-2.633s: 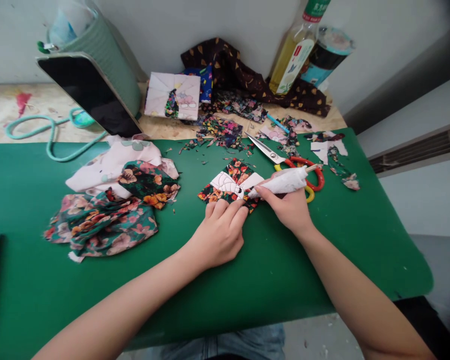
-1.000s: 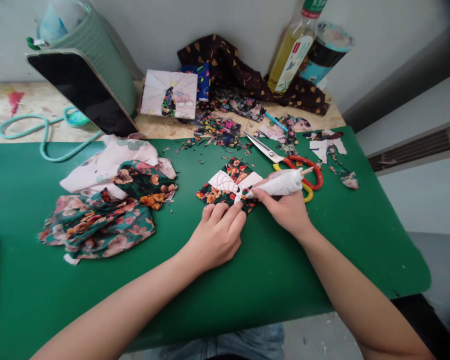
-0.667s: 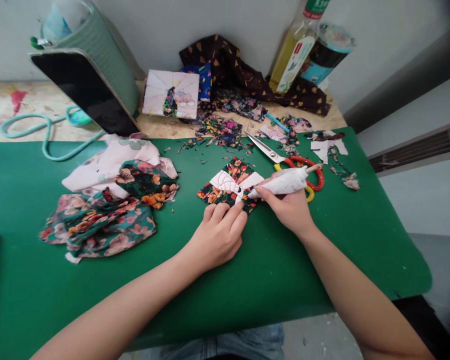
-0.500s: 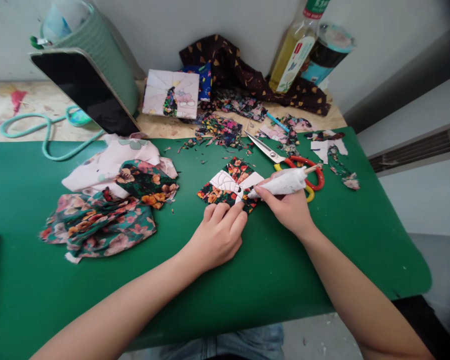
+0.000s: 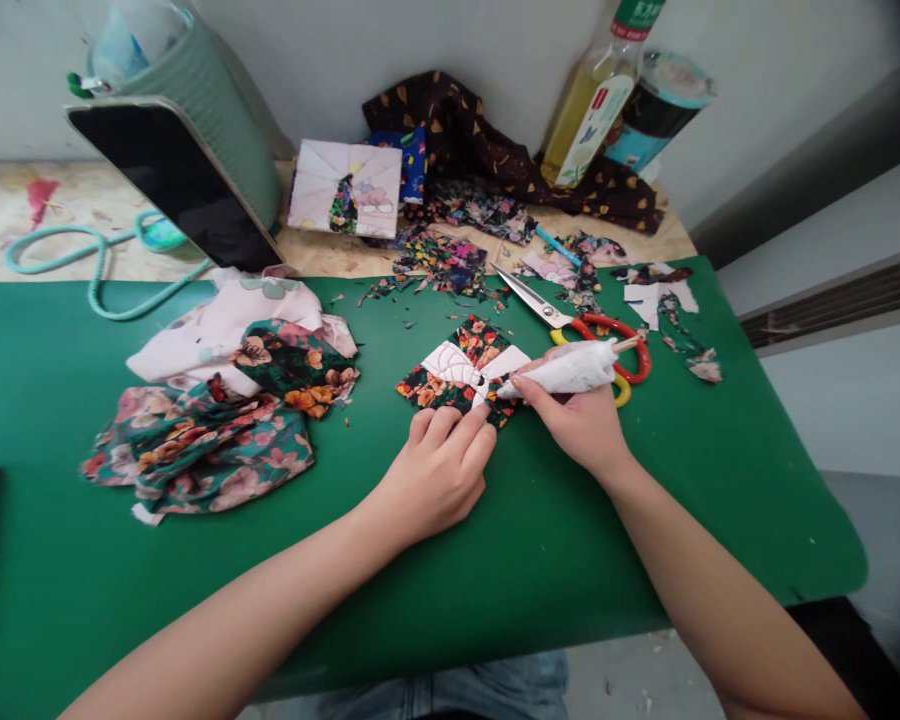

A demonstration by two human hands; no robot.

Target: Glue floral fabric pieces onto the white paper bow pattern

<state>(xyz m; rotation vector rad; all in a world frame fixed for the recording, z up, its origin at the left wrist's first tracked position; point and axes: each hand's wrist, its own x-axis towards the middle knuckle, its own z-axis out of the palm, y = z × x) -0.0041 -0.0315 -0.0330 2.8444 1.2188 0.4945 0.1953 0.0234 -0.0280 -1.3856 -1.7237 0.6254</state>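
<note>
Head view: left of the scissors, your left hand seems to steady the floral square, pinch or press unclear; your right hand grips the white cone beside the scissors, tip low, probably for control.

Single head-worn cam. Sits above the wearer's side of the table, faces forward, pitched well down. Close range, wide framing: both bare forearms run in from the bottom, with bare left hand and bare right hand near centre. Covers flat green table mat back to pale grey wall, faded blue denim legs at bottom. Top right corner dark.
</note>
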